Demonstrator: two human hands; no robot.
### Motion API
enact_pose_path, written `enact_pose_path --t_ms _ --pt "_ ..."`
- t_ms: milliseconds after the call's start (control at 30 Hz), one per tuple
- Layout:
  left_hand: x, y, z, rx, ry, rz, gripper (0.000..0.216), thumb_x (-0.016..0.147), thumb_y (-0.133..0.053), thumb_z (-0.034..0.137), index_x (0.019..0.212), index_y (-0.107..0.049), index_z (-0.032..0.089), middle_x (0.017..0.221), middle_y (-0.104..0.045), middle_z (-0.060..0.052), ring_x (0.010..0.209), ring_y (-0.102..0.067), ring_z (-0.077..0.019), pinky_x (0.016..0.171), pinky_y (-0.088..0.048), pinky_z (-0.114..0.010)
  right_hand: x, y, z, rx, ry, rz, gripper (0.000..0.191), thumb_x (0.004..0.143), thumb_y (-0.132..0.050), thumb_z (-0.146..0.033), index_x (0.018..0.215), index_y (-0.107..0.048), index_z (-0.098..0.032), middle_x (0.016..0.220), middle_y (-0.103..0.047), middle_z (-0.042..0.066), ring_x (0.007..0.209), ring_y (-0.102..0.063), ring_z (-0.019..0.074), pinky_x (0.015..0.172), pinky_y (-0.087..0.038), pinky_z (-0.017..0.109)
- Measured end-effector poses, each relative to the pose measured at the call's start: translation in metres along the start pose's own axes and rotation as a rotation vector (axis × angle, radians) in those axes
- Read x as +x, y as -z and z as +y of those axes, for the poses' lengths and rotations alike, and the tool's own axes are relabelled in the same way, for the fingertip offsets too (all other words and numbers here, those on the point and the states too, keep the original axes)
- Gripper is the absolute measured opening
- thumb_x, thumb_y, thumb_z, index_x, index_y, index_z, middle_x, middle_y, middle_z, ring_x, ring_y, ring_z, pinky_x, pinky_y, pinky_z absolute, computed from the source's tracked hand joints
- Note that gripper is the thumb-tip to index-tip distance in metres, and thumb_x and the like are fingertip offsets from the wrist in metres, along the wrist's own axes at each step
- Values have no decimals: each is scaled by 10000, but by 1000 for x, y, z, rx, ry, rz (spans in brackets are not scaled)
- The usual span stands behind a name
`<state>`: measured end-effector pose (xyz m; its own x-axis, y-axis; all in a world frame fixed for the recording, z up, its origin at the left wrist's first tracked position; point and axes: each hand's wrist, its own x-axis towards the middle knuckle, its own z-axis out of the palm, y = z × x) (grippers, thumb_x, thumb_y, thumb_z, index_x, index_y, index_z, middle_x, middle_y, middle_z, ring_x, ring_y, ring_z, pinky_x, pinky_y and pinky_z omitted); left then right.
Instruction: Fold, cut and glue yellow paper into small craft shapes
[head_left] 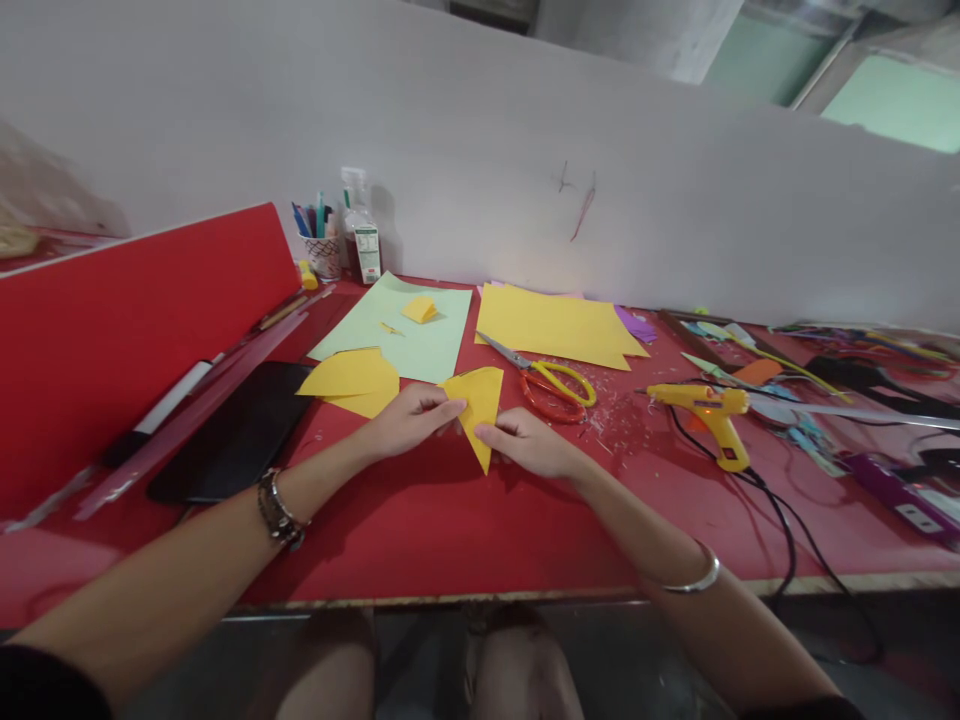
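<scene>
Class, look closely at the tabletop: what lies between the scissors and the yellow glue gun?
In the head view, small pale scraps lie scattered on the red table between the scissors and the glue gun.

Both arms reach forward from the lower corners and come toward each other in front of the body. The left forearm (202,555) slants up to the right, the right forearm (660,540) slants up to the left; both are bare. The left wrist (364,447) and the right wrist (576,464) look nearly straight. The left hand (409,420) and the right hand (532,445) are near each other but apart, the left one slightly farther forward. Each hand makes a pinch: the left thumb (451,411) points to the right, the right thumb (488,435) to the left, and the other fingers are bent and partly hidden. Below, two bare legs (525,670) stand side by side.
</scene>
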<state>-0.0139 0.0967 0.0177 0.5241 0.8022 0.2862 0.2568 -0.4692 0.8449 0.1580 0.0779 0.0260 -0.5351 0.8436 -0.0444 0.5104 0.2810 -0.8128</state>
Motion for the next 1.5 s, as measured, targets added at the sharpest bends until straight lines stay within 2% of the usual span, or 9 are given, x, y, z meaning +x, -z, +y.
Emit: enact_pose_path --t_ms 133,333,533,667,800,1000,1200,1500 --pt "1 0 -1 1 12 15 422 739 -386 440 419 -386 165 418 -444 32 446 -460 -74 446 -346 -172 -1 -1 0 16 -24 -22 487 698 -421 -572 464 -439 -145 445 -437 -21 404 -373 51 394 -291 193" --pt "1 2 0 -6 34 31 406 723 -397 424 411 -400 166 422 -469 26 444 -461 -74 462 -359 -177 -2 0 0 86 -47 -20 404 711 -456 -496 505 -447 -149 462 -449 -31 388 -398 46 368 -323 174" --pt "3 0 -2 -18 141 209 387 706 -423 375 384 -364 169 374 -389 54 390 -395 -62 416 -315 -183 -2 0 0 156 -26 3 365 754 -400 -460 547 -432 -161 462 -422 -49 396 -407 48 382 -333 173" --pt "5 0 -5 -26 230 314 386 710 -420 321 361 -355 169 351 -375 49 431 -458 -80 408 -289 -178 1 0 0 165 -30 81 385 799 -300 -428 590 -474 -156 446 -411 -48 387 -376 49 389 -310 174" --pt "6 2 -6 -56 248 318 385 714 -428 318 363 -390 164 351 -392 46 429 -461 -75 406 -284 -174 4 1 1 157 -49 124 374 804 -280 -403 589 -468 -161 443 -415 -46 385 -373 52 394 -306 177" --pt "6 1 -2 -111 229 279 357 712 -434 342 415 -476 149 351 -386 61 353 -350 -49 391 -275 -179 0 2 -2 172 -18 55 280 780 -378 -340 565 -421 -166 495 -418 -51 410 -380 43 401 -314 169" --pt "6 2 -2 -136 200 318 369 707 -432 335 385 -435 156 359 -399 53 375 -371 -55 422 -303 -182 -2 3 -5 165 37 26 160 748 -417 -219 605 -458 -158 499 -416 -59 440 -381 41 447 -328 174" --pt "7 1 0 -164 224 319 344 710 -422 328 416 -466 153 359 -400 53 367 -354 -55 422 -295 -189 -1 1 -4 178 32 50 126 719 -428 -195 606 -472 -157 492 -413 -61 437 -384 45 431 -314 179"
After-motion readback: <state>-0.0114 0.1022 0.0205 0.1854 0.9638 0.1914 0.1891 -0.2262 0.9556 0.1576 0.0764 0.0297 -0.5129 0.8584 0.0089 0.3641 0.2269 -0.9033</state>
